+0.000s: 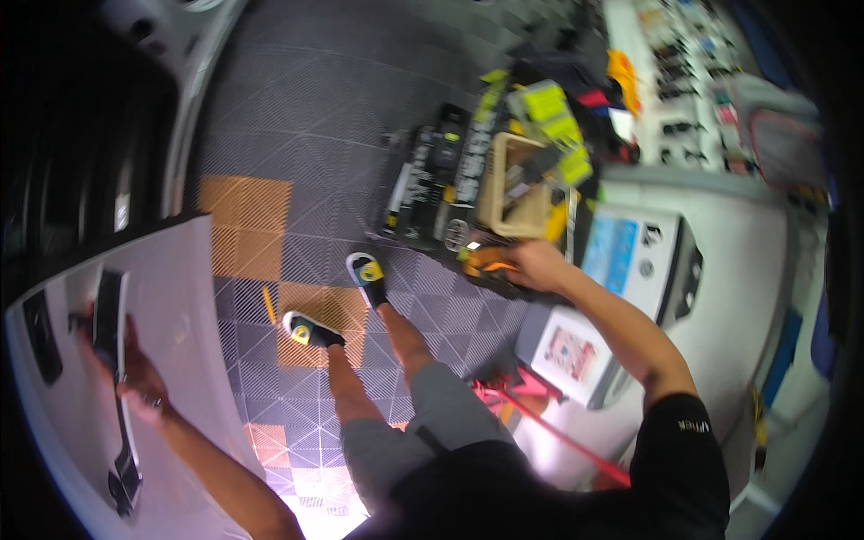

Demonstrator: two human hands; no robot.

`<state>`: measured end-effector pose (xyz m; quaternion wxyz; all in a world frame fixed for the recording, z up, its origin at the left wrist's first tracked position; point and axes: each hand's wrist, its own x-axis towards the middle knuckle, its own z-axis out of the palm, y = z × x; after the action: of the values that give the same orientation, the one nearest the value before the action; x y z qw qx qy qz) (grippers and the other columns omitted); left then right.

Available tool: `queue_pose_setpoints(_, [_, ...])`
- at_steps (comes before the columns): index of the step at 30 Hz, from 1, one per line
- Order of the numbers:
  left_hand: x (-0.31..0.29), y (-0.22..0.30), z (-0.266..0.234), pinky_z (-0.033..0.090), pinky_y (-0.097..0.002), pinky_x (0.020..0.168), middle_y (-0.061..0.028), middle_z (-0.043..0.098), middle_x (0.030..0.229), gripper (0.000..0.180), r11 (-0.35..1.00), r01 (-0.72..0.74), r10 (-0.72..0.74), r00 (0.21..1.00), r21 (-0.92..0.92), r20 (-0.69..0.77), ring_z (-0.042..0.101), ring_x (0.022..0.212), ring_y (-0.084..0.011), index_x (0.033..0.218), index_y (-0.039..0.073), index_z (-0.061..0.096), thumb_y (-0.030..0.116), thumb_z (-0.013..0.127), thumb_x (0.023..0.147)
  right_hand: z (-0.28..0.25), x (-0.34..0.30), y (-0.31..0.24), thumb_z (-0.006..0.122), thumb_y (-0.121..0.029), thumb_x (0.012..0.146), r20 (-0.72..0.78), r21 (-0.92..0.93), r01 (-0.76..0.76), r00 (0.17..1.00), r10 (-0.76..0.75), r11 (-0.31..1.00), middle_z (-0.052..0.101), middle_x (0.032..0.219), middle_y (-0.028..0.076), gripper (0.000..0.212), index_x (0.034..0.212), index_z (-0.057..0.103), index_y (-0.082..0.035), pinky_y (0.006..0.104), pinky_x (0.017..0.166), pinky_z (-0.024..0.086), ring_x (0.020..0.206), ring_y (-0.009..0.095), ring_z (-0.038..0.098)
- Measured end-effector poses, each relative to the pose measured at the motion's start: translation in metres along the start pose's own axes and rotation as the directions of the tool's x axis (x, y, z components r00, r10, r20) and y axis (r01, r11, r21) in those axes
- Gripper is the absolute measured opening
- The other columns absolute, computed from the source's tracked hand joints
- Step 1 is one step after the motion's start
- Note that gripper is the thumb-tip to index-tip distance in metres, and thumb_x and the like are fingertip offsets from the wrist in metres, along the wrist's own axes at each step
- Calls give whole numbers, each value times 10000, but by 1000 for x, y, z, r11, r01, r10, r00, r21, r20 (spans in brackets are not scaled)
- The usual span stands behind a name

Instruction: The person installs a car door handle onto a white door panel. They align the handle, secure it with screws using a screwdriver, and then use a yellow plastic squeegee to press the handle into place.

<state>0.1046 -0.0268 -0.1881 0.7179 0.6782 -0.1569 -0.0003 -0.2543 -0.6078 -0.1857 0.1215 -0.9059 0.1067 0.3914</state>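
At the left, my left hand (142, 373) is closed around a long, narrow black trim piece (110, 315) with a pale edge, its fingers partly behind it. The piece runs upright in front of a white panel (184, 324), which has a dark slot (43, 337). Over on the right, my right hand (540, 265) reaches down to an orange-and-black tool (490, 261) at the near edge of a pile of tool cases. Its fingers are bent onto the tool; blur hides the exact kind.
Beside the right hand lie a tan bin (508, 211) with tools, black cases (427, 180) and a yellow-green case (553, 121). Farther right are a white-and-grey box (630, 261) and a bench (729, 333). A red bar (567, 436) slants near my legs. A yellow stick (269, 305) lies on the tiled floor.
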Motion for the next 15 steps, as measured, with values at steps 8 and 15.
queue_pose_setpoints(8, [2,14,-3,393,-460,1223,-235,501,1587,1392,996,86,-86,992,1,-92,509,1461,-320,1625,-64,364,778,892,652,-73,-30,-170,620,-161,988,-373,783,273,925,71,559,564,885,47,150,1059,563,-42,296,662,482,764,140,598])
queue_pose_setpoints(15, [8,28,-9,372,-422,1235,-198,531,1560,1378,982,129,-129,992,-138,10,513,1454,-281,1624,-83,368,604,1005,613,-176,78,-433,604,-102,1085,-437,806,543,815,-380,238,645,834,36,263,1308,593,37,241,608,469,672,85,575])
